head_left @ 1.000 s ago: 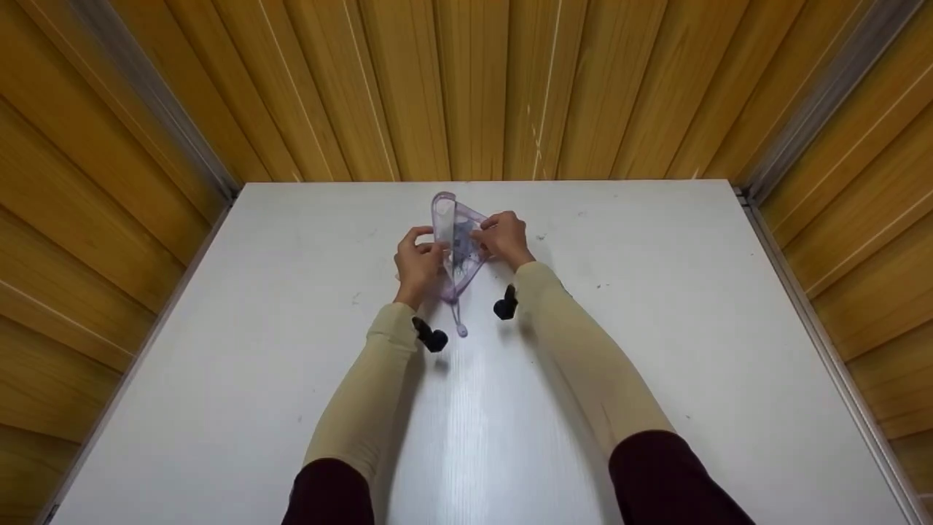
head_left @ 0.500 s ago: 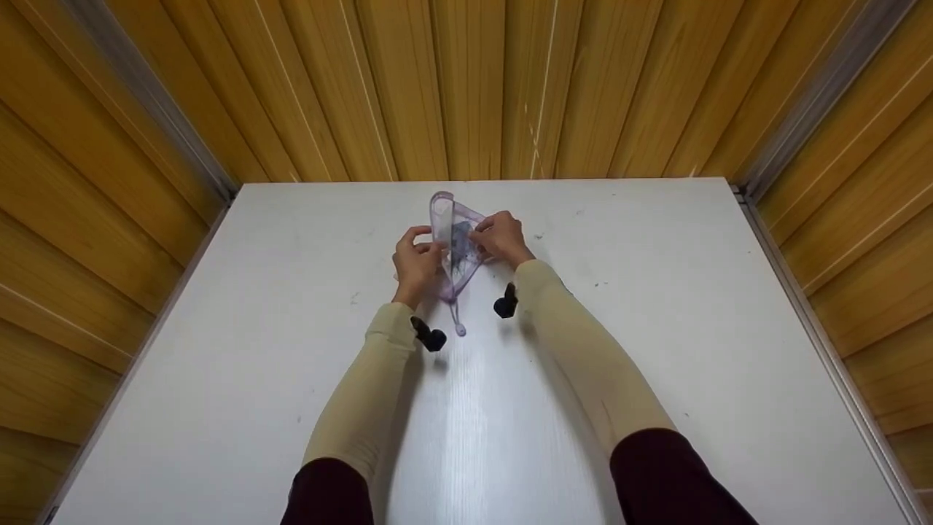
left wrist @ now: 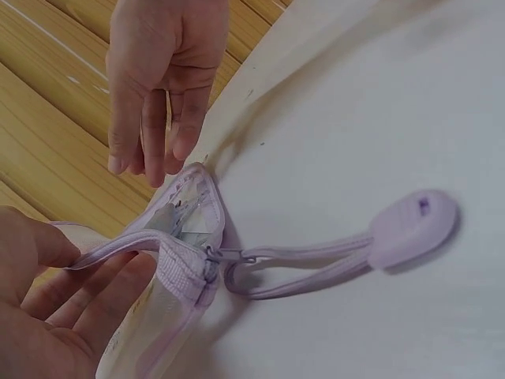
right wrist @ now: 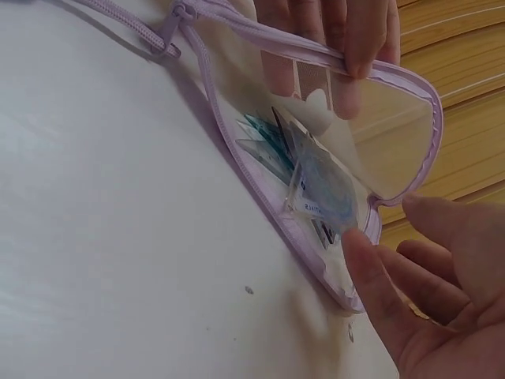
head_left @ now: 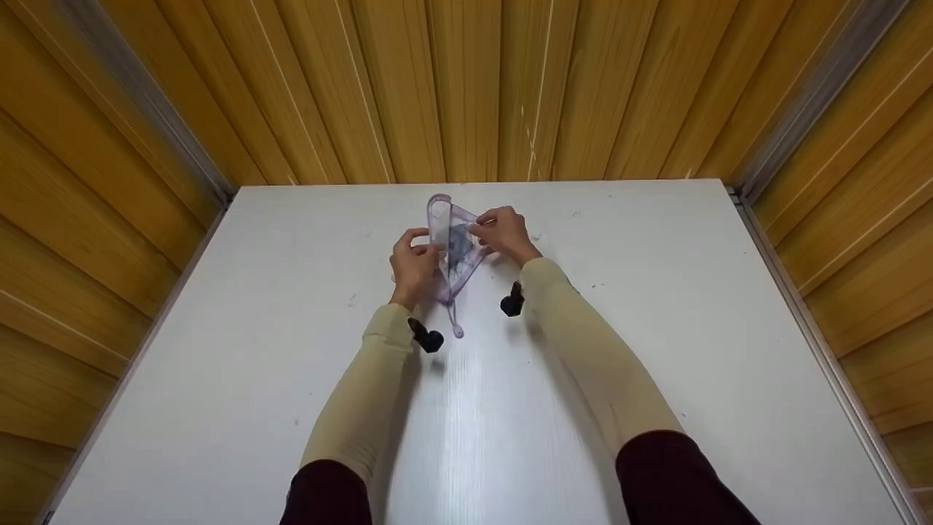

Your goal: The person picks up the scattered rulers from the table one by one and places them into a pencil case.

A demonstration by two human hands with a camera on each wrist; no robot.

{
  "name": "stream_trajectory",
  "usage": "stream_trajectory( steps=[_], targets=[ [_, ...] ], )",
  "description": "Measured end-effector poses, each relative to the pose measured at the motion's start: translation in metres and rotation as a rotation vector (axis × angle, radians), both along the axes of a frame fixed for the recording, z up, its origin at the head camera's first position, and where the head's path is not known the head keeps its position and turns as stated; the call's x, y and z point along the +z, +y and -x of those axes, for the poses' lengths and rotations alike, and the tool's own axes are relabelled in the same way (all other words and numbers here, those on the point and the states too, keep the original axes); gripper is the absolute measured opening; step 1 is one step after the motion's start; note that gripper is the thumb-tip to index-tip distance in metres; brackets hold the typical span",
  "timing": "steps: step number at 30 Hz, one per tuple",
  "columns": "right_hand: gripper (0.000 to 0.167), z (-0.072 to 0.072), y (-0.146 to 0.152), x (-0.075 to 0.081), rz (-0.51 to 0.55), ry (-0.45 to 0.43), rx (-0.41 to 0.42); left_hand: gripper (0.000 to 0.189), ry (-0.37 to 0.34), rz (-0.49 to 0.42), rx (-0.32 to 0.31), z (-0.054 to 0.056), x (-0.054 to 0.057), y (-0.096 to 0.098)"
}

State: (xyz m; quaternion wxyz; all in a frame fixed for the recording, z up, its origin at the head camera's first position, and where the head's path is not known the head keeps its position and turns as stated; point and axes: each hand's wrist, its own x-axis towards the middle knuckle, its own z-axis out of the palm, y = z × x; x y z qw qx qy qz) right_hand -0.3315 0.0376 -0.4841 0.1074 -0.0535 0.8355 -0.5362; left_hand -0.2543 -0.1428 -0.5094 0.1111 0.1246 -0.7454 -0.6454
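A translucent zipper pouch [head_left: 439, 219] with lilac edging stands unzipped on the white table, its mouth spread. My left hand [head_left: 414, 264] pinches one lilac edge of it; in the left wrist view, the thumb [left wrist: 49, 241] lies over that edge with the fingers beneath. On the pouch's other side is my right hand [head_left: 504, 232], its fingers extended and apart. In the right wrist view, one fingertip [right wrist: 359, 246] is at the lower edge of a clear plastic piece with blue arcs [right wrist: 325, 188] inside the pouch. Teal pointed pieces [right wrist: 268, 142] lie beside it.
A looped zipper pull [left wrist: 414, 229] with a lilac tab lies on the white table [head_left: 656, 313] toward me. A wood-look panel wall [head_left: 466, 87] rises behind the table, with others at both sides. Black wrist cameras [head_left: 512, 300] hang under both forearms.
My right hand has shifted slightly at the pouch, and its forearm a little to the right. The left hand keeps its hold on the edge. The head view has drifted slightly.
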Motion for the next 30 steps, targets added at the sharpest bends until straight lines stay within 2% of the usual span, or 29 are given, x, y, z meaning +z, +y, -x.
stream_trajectory(
  steps=[3, 7, 15, 26, 30],
  targets=[
    [0.036, 0.002, 0.004, 0.002, 0.047, 0.018, 0.025, 0.037, 0.001, 0.007, 0.002, 0.000, 0.001, -0.001],
    [0.044, 0.004, 0.012, 0.002, 0.020, 0.037, 0.044, 0.036, -0.012, 0.011, 0.003, -0.001, 0.000, -0.001],
    [0.046, 0.008, 0.032, 0.003, 0.006, 0.108, 0.056, 0.036, -0.023, 0.014, 0.005, -0.001, 0.001, 0.001],
    [0.049, 0.010, 0.063, 0.004, -0.141, 0.273, 0.047, 0.033, -0.033, 0.028, 0.006, -0.001, 0.001, 0.003],
    [0.054, 0.011, 0.078, 0.002, -0.140, 0.305, 0.049, 0.031, -0.014, 0.004, -0.002, -0.002, 0.002, 0.003]
  ],
)
